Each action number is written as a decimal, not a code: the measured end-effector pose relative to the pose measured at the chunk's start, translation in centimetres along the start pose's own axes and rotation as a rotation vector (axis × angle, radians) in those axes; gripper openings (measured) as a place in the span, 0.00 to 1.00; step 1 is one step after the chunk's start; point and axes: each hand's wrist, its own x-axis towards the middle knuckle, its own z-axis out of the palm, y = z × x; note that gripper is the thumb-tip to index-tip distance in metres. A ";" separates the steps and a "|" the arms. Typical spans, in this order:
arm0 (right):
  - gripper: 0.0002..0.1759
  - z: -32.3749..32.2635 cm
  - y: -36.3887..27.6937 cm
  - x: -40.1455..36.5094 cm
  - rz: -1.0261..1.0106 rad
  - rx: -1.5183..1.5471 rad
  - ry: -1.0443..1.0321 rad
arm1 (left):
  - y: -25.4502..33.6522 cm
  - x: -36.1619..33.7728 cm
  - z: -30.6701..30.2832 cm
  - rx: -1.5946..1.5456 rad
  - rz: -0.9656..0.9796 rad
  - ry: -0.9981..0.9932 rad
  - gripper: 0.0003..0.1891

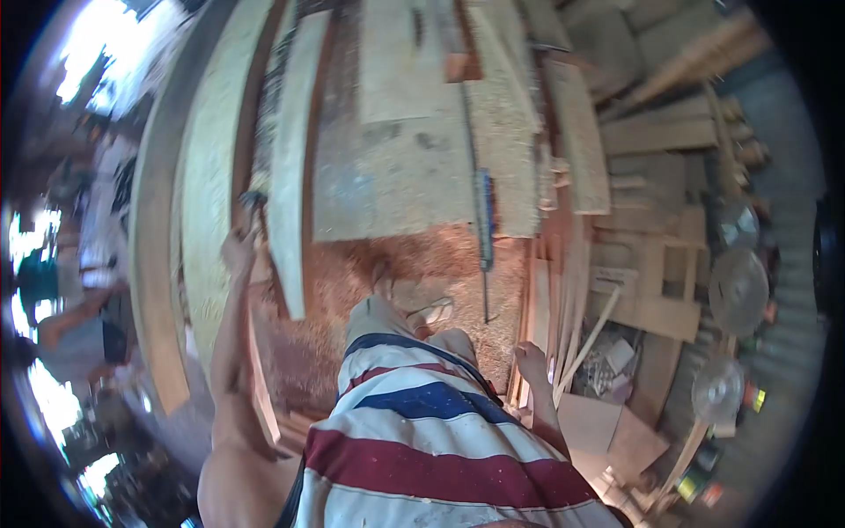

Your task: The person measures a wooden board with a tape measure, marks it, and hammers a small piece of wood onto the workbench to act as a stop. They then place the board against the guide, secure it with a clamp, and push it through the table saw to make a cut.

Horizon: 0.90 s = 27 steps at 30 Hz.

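Note:
My left hand (238,251) is closed beside the long pale boards at the left, just below a small dark metal tool head (253,199); what its fingers hold is too small to make out. Right of it lies a narrow pale board (295,176) with a reddish-brown edge. My right hand (531,359) has curled fingers and is near thin wooden strips (563,308) at the right; anything in it is hidden. Between the hands, a long thin bar with a blue part (485,211) lies over a wide, dusty pale panel (396,185).
Sawdust (475,304) covers the ground around my feet. At the right are stacked wood offcuts (651,202), a cardboard box (590,422) and round clear discs (738,290). Another person's arm (75,317) shows at the far left. Long boards (163,264) run along the left.

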 end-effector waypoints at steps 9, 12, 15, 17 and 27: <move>0.19 -10.4 -25.3 4.7 -0.371 0.273 0.050 | 3.5 8.6 1.2 -0.827 -0.319 -0.327 0.20; 0.21 -12.7 -33.8 7.0 -0.469 0.435 -0.084 | 13.6 6.3 -3.4 -1.065 -0.294 -0.410 0.21; 0.34 -12.8 -42.2 9.8 -0.703 0.462 -0.020 | 22.4 2.5 -3.4 -0.896 -0.079 -0.368 0.21; 0.42 -12.3 -46.1 11.9 -0.852 0.331 0.135 | 28.3 -1.9 0.1 -0.945 0.209 -0.446 0.21; 0.21 -27.4 -43.8 22.1 -0.068 0.776 0.085 | 46.6 -4.0 6.4 -0.600 0.811 -0.542 0.32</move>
